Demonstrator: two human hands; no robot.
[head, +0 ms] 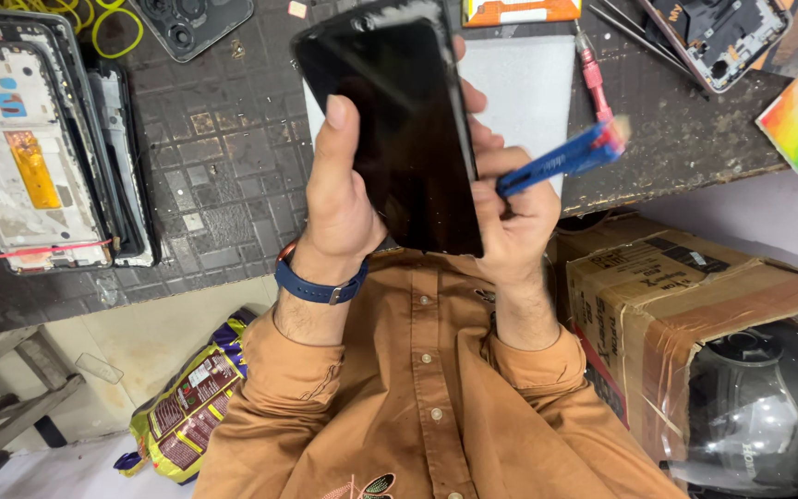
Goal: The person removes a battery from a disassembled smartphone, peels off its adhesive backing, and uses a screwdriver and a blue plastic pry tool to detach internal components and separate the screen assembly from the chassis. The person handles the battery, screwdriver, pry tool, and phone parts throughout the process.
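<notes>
Holding the black phone (399,129) upright mid-frame, my left hand (339,199) wraps its edge to steady it while my right hand (510,217) pinches a blue pry tool (561,159) at its side seam.

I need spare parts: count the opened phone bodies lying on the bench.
3: two overlapping at the left edge, one on the other; one at top right. Others may lie outside the view.
</notes>
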